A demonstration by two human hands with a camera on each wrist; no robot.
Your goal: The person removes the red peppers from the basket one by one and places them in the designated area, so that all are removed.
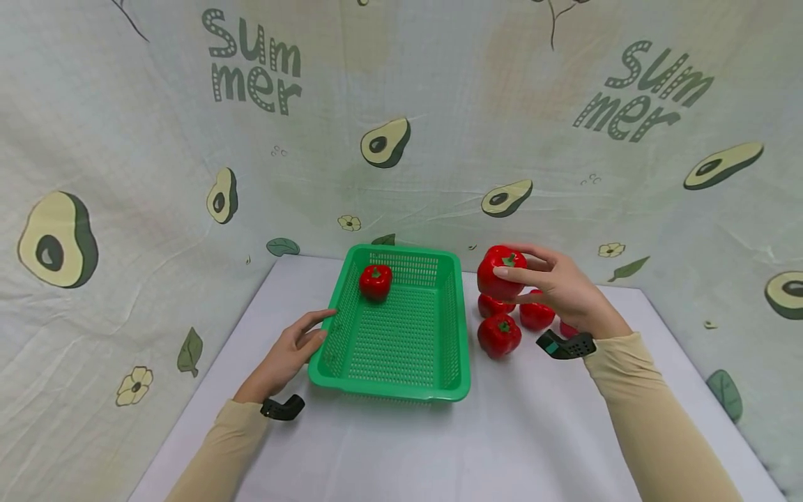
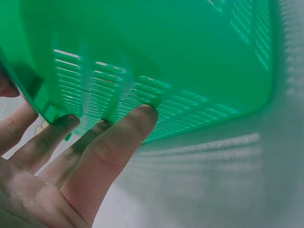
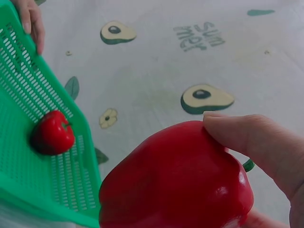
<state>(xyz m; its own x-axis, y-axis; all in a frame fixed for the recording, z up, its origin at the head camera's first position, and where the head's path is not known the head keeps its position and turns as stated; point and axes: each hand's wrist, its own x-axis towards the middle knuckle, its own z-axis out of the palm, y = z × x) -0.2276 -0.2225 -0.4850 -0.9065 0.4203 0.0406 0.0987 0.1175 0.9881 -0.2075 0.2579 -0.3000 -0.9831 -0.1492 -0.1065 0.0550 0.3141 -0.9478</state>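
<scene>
A red bell pepper (image 1: 500, 273) with a green stem is gripped between the thumb and fingers of my right hand (image 1: 558, 286), raised above the table to the right of a green plastic basket (image 1: 462, 335). The same bell pepper (image 3: 175, 175) fills the lower middle of the right wrist view. My left hand (image 1: 291, 352) touches the basket's left side with its fingers extended; in the left wrist view the fingertips (image 2: 142, 114) rest against the slotted wall. Inside the basket, near its back left corner, sits another red bell pepper (image 1: 375, 282).
Several more red bell peppers lie on the white table (image 1: 389, 453) under and beside my right hand, including one in front (image 1: 499, 335) and one partly covered behind it (image 1: 537, 315). A cloth printed with avocados (image 1: 251, 160) hangs around the back and sides.
</scene>
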